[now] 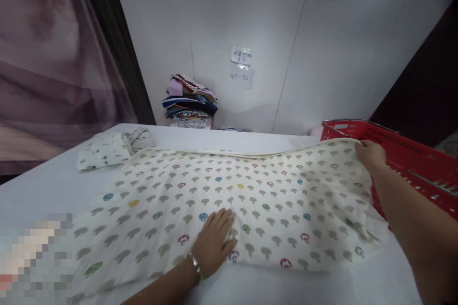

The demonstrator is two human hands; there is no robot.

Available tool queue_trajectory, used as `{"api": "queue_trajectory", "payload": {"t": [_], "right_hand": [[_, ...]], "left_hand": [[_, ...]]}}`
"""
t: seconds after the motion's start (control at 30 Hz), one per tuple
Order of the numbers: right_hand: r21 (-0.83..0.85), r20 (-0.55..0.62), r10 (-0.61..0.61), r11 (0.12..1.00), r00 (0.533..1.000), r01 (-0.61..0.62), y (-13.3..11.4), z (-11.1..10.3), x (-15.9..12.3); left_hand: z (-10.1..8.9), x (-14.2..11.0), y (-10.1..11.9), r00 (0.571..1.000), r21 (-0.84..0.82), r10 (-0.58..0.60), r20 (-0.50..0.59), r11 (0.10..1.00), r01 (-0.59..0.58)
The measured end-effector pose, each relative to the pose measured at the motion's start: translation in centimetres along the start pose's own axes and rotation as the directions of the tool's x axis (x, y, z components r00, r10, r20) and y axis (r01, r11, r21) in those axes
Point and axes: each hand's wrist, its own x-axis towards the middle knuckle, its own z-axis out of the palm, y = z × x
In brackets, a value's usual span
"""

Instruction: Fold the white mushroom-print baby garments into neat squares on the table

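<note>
Mushroom-print cloth [222,200] lies spread across the white desk [200,290], between the folded leaf-print cloth [103,150] and red basket [415,152]. Left hand [213,243] flat and open, palm down near the front edge, likely to pin the fabric and smooth it. Right hand [372,155] grips the far right corner, raising it slightly, seemingly to keep that edge taut. Fingertips there are partly hidden, so exact pinch is unclear. Far edge looks doubled, probably layered fabric.

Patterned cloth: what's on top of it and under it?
The left hand lies on top, near the front edge; the right hand holds a far corner. The table is under the cloth; anything between is covered.
</note>
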Motion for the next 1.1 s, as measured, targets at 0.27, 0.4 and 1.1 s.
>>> {"api": "queue_trajectory", "payload": {"t": [0.27,0.4,1.1], "right_hand": [[-0.032,0.229,-0.092,0.994,0.969,0.102,2.0,5.4,-0.8],[0.028,0.276,-0.125,0.992,0.953,0.122,2.2,5.5,-1.9],[-0.114,0.108,-0.114,0.985,0.988,0.126,0.6,-1.2,-1.7]], "left_hand": [[1.0,-0.2,-1.2,0.983,0.302,0.160,-0.088,0.945,-0.127],[1.1,-0.2,-1.4,0.970,0.398,0.219,-0.108,0.903,-0.159],[-2.9,25.8,-7.4,0.998,0.474,-0.065,-0.010,0.878,0.062]]}}
